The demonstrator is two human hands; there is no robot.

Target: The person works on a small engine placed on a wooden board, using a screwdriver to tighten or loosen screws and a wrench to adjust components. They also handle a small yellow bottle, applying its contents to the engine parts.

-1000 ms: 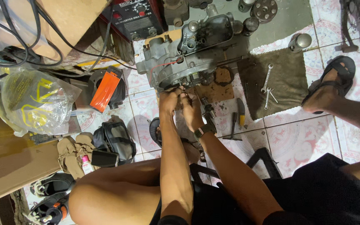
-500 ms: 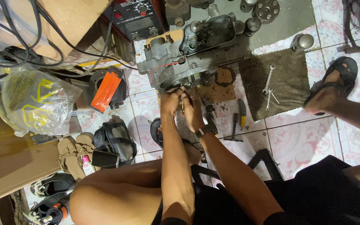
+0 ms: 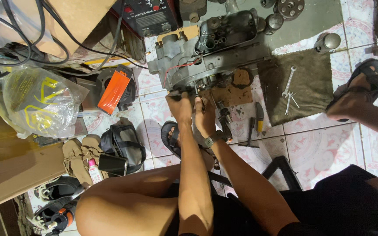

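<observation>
Clear plastic bag [image 3: 38, 102], yellow print, far left on floor. Brown cardboard box [image 3: 12, 168] below it, dark round mark. Second cardboard box [image 3: 77, 17] top left, under cables. Orange flat pack [image 3: 114, 89] leaning nr centre-left. Dark phone [image 3: 112, 164], screen off, lying by sandals.

You see two small wrenches [image 3: 288, 89] lying on a dark green cloth [image 3: 305, 102] on the tiled floor [image 3: 329, 144]. Pliers with a yellow handle [image 3: 259, 118] lie just beside the cloth. A clear plastic bag [image 3: 38, 102] sits at the left, near an orange box [image 3: 114, 89]. Tan sandals [image 3: 77, 159] lie beside a black bag [image 3: 125, 142].
</observation>
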